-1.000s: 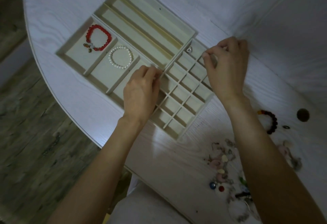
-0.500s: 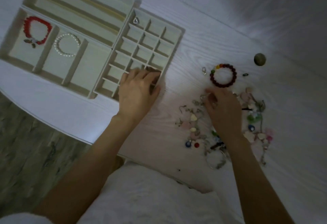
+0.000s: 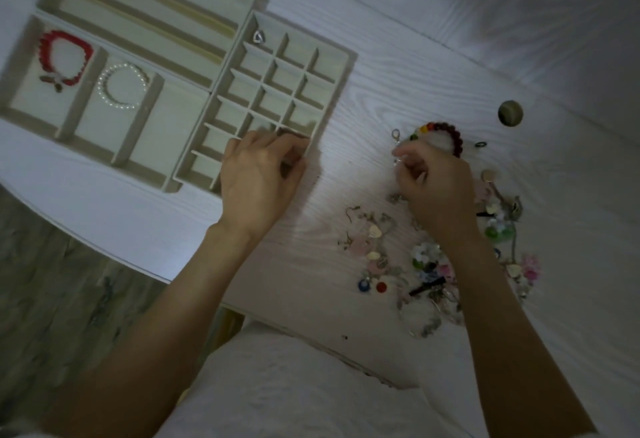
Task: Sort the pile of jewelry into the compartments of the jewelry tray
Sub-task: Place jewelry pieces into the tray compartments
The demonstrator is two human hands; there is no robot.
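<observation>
Dim room, white wood-grain counter (image 3: 398, 67), everything a bit murky. Jewelry tray (image 3: 341, 67) sits far left, and so far it's barely filled: red bracelet (image 3: 65, 57) in the leftmost big compartment, pearl bracelet (image 3: 121, 89) in the one next to it, and a small silver piece (image 3: 258, 37) in the far-left cell of the little grid. All the other cells that show look empty.

Left hand (image 3: 259, 174) is resting on the near right corner of the tray, fingers curled over the rim, looks like it's just steadying it. Can't tell if anything's under it.

Right hand (image 3: 433, 181) is down at the far edge of the jewelry pile (image 3: 429, 257), fingers pinched close together around something small and silvery; too blurry to say exactly what. It's just beside a dark beaded bracelet (image 3: 446, 133) with a few colored beads, and there's a little clasp (image 3: 395, 133) next to that.

So I'd say we're early on, mid-pick. Next up is probably lifting that small piece clear without dragging tangled neighbors along, then carrying it left to an empty grid cell.
</observation>
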